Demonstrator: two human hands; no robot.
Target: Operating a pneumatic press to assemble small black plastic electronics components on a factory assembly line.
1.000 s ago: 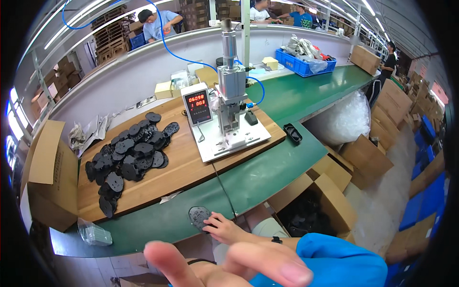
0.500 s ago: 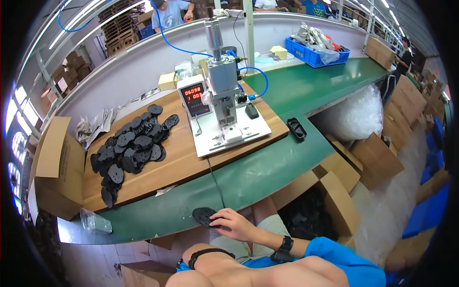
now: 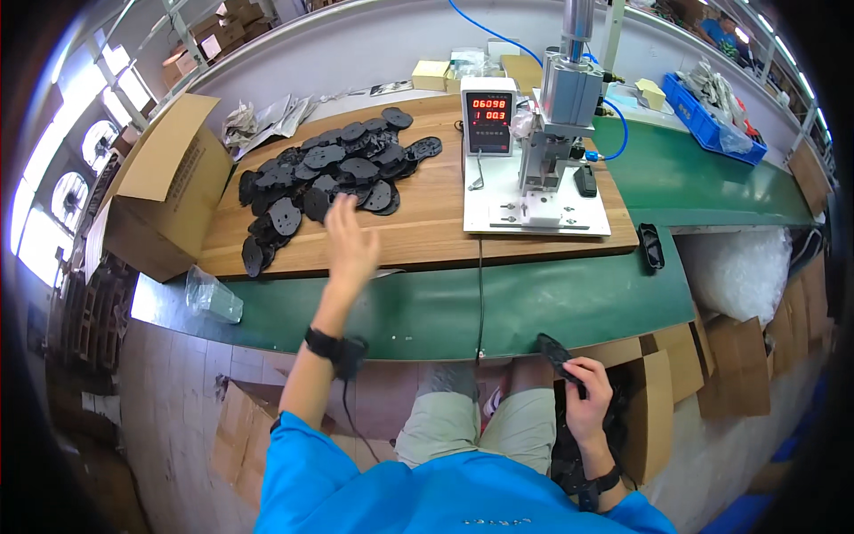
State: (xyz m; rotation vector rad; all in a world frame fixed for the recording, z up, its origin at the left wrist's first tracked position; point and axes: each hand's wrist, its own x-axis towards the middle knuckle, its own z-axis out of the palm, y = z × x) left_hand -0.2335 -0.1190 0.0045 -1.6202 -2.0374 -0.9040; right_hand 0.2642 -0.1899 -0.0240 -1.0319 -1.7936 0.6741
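Observation:
My left hand (image 3: 351, 247) reaches over the front of the wooden board, fingers spread and holding nothing, slightly blurred. Its fingertips are at the near edge of a heap of black oval plastic plates (image 3: 325, 158); whether they touch one I cannot tell. At the table's front edge on the right, my right hand (image 3: 588, 397) grips one black plastic plate (image 3: 559, 353), tilted nearly on edge. Below that hand stands an open cardboard box (image 3: 656, 418) with dark parts inside, partly hidden by my arm. A bench press (image 3: 569, 89) with a red-lit display box (image 3: 489, 120) stands beyond, on a white base.
An upright cardboard box (image 3: 169, 191) flanks the heap on the left, near a clear plastic bag (image 3: 213, 295). A black hollow part (image 3: 652, 247) lies right of the wooden board (image 3: 409, 249). Farther back is a blue crate (image 3: 712, 125); a cable hangs over the green table (image 3: 569, 298).
My left arm, earlier drawn in near my body, now stretches out to the heap. The right hand has carried its plate rightward to beside the open box. The view has turned leftward.

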